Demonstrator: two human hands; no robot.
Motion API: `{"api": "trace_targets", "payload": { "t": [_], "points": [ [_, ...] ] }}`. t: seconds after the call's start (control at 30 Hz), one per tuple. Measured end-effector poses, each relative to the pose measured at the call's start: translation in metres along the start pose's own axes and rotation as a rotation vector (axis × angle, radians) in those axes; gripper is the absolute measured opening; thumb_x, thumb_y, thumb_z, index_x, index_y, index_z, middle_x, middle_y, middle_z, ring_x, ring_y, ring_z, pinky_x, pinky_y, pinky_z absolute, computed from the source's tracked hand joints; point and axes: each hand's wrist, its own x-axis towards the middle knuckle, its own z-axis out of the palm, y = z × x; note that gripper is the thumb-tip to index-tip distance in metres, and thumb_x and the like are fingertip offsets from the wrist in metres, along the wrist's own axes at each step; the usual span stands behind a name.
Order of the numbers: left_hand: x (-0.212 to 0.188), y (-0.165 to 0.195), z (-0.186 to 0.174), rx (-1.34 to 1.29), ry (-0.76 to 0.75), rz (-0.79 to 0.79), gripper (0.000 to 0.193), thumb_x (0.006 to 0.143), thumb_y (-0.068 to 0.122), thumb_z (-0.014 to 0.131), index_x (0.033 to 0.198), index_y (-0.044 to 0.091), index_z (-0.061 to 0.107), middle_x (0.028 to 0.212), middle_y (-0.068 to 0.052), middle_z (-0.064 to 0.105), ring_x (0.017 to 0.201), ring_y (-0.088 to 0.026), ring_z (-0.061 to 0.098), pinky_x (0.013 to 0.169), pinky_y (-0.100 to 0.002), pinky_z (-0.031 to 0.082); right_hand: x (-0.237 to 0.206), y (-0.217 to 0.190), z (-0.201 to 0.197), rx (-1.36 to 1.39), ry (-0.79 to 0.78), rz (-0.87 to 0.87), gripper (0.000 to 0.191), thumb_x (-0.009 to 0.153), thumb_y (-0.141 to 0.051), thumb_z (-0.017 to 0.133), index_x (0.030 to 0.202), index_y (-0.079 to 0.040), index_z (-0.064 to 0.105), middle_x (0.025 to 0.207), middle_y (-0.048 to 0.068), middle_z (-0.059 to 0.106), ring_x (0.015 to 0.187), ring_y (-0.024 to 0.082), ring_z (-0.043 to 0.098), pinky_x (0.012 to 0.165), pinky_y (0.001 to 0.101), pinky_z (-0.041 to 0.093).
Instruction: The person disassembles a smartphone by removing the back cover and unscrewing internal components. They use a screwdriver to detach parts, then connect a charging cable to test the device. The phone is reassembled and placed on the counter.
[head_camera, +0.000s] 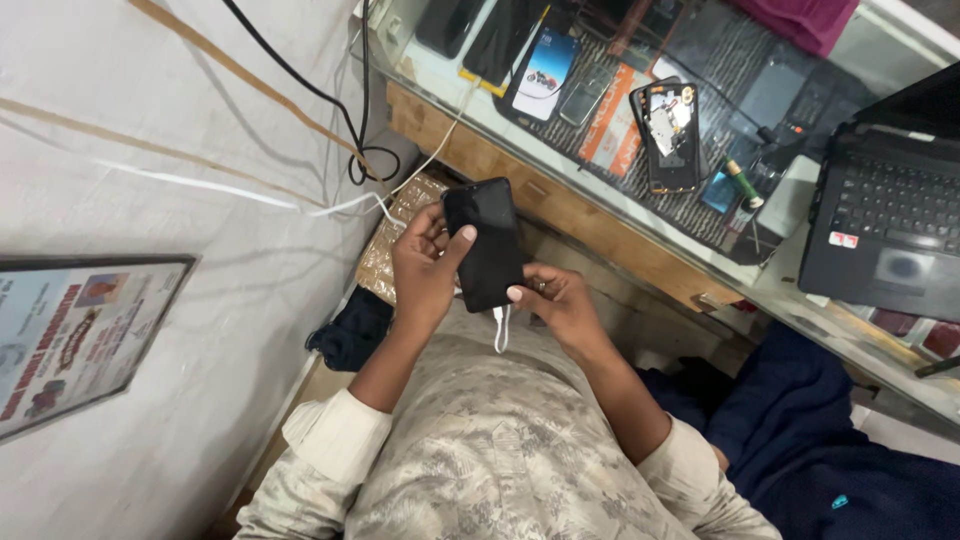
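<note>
A black smartphone (487, 240) with a dark screen is held in front of me, over my lap. My left hand (425, 265) grips its left side, thumb pressed on the screen edge. My right hand (560, 300) holds the lower end, thumb on the bottom corner. A white cable plug (501, 328) hangs from the phone's lower end, between my hands. Both my sleeves are rolled at the forearm.
A glass counter (600, 150) stands ahead, with an opened phone (670, 135) on a striped mat, several other phones (545, 70) and a black laptop (890, 225). Black and white cables (340, 120) run along the white wall. A framed picture (75, 335) hangs left.
</note>
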Motion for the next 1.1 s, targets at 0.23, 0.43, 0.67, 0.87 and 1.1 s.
{"api": "trace_targets", "payload": {
  "t": [0.23,0.43,0.67,0.87,1.1],
  "points": [
    [-0.01,0.01,-0.008,0.017,-0.043,0.068,0.033,0.097,0.004,0.071,0.126,-0.007,0.06,0.118,-0.011,0.07,0.108,-0.013,0.068,0.095,-0.025,0.055,-0.001,0.003,0.01,-0.041,-0.041,-0.055,0.022,0.091,-0.002,0.073,0.113,0.003,0.072,0.103,0.006,0.075,0.093,0.01,0.068,0.085,0.0255,0.054],
    [-0.007,0.008,0.003,-0.032,-0.057,0.086,0.032,0.098,0.003,0.071,0.126,-0.007,0.06,0.118,-0.011,0.07,0.109,-0.013,0.068,0.097,-0.026,0.055,0.0,-0.004,0.001,-0.061,-0.043,-0.049,0.019,0.092,-0.002,0.074,0.111,0.004,0.073,0.099,0.005,0.074,0.09,0.01,0.066,0.083,0.0259,0.053],
    [-0.007,0.009,0.008,0.009,0.007,0.063,0.033,0.098,0.005,0.072,0.127,-0.007,0.061,0.117,-0.011,0.071,0.105,-0.012,0.069,0.092,-0.026,0.057,0.003,-0.009,-0.006,-0.033,-0.069,0.025,0.018,0.093,0.001,0.074,0.11,0.004,0.073,0.097,0.006,0.074,0.083,0.01,0.065,0.073,0.0262,0.051],
    [0.002,0.013,0.011,-0.071,0.02,0.036,0.035,0.097,0.004,0.071,0.128,-0.009,0.061,0.119,-0.012,0.071,0.101,-0.012,0.069,0.089,-0.025,0.056,0.003,-0.024,-0.01,0.017,-0.101,0.012,0.021,0.092,0.0,0.072,0.112,0.004,0.071,0.102,0.007,0.076,0.09,0.011,0.07,0.083,0.0273,0.057],
    [0.005,0.027,0.02,-0.098,-0.039,0.028,0.033,0.099,0.004,0.071,0.128,-0.009,0.062,0.122,-0.014,0.071,0.102,-0.012,0.07,0.091,-0.026,0.058,-0.007,-0.038,-0.011,0.033,-0.077,-0.033,0.023,0.093,0.002,0.074,0.115,0.006,0.071,0.105,0.009,0.074,0.092,0.012,0.068,0.083,0.0273,0.054]
  ]
}}
